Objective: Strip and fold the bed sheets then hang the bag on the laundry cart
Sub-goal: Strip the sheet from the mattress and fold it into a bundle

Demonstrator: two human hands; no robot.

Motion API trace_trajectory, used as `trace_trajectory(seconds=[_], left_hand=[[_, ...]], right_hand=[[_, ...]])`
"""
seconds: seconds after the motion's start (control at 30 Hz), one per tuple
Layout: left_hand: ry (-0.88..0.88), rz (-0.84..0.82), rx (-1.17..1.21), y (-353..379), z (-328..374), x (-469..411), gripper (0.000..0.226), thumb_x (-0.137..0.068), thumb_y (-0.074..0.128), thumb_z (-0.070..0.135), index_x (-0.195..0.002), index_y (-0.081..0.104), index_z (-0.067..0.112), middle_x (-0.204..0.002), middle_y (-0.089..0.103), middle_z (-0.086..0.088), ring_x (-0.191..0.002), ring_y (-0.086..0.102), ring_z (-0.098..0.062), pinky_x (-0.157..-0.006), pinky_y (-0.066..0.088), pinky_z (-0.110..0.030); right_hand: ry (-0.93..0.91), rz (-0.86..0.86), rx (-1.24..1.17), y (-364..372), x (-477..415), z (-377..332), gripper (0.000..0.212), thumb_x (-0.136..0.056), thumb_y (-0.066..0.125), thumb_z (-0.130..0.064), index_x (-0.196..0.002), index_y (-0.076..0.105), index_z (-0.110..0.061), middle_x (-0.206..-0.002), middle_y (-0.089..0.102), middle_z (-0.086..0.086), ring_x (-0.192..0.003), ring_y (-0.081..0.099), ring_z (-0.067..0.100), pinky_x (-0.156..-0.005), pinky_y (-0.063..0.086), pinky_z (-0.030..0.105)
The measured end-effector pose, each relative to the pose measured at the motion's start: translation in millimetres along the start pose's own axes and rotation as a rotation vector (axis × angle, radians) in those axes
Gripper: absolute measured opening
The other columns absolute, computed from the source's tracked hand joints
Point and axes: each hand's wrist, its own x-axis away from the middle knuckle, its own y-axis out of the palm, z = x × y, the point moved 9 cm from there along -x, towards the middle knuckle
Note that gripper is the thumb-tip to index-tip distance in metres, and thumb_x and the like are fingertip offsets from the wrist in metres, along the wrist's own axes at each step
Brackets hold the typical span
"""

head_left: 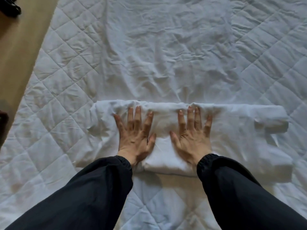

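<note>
Two hands press flat, fingers straight and spread, on a white sheet [166, 128] rolled partway across a quilted bed [54, 83]. The left hand [135, 136] and right hand [193, 136] lie side by side, gripping nothing.

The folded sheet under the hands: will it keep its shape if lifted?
Probably not: the folded sheet looks soft and wrinkled, so it would likely sag. Its layers may open once the left hand and right hand stop pressing.

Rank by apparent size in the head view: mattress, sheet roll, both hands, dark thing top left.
1. mattress, fills most of the frame.
2. sheet roll.
3. left hand and right hand: alike, not ranked.
4. dark thing: smallest, but cropped by the frame edge and farther off, so unsure.
</note>
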Motion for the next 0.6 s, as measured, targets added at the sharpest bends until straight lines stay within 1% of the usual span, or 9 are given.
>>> trace_trajectory(seconds=[0.1,0.33,0.47,0.6], left_hand=[[-0.002,0.014,0.008,8,1,-3,0.079,-0.084,0.034,0.052,-0.153,0.008,0.021,-0.158,0.005,-0.023,-0.144,0.000,-0.044,-0.101,-0.004,-0.077],[0.000,0.018,-0.025,13,2,-4,0.078,-0.086,0.032,0.052,-0.152,0.005,0.022,-0.158,0.003,-0.023,-0.145,-0.001,-0.044,-0.102,-0.002,-0.077],[0.004,0.021,-0.058,9,3,0,0.079,-0.087,0.027,0.054,-0.152,-0.002,0.021,-0.158,-0.003,-0.021,-0.145,-0.006,-0.041,-0.103,-0.003,-0.076],[-0.011,0.034,-0.069,-3,2,6,0.081,-0.087,0.024,0.058,-0.151,-0.011,0.024,-0.159,-0.007,-0.018,-0.145,-0.011,-0.038,-0.105,-0.003,-0.074]], right_hand=[[-0.013,0.019,-0.039,10,-5,-1,0.080,-0.088,0.025,-0.058,-0.153,0.004,-0.015,-0.158,-0.009,0.021,-0.145,-0.015,0.033,-0.111,-0.007,0.064],[-0.036,0.056,-0.087,16,-6,-2,0.081,-0.087,0.024,-0.057,-0.152,0.002,-0.014,-0.157,-0.011,0.021,-0.145,-0.017,0.033,-0.110,-0.014,0.061],[-0.036,0.097,-0.085,5,2,-2,0.082,-0.087,0.024,-0.058,-0.152,-0.003,-0.016,-0.157,-0.014,0.020,-0.144,-0.021,0.032,-0.111,-0.011,0.062],[-0.090,0.110,-0.059,-11,17,-8,0.084,-0.087,0.028,-0.058,-0.152,0.002,-0.011,-0.157,-0.010,0.023,-0.144,-0.016,0.038,-0.112,-0.007,0.064]])
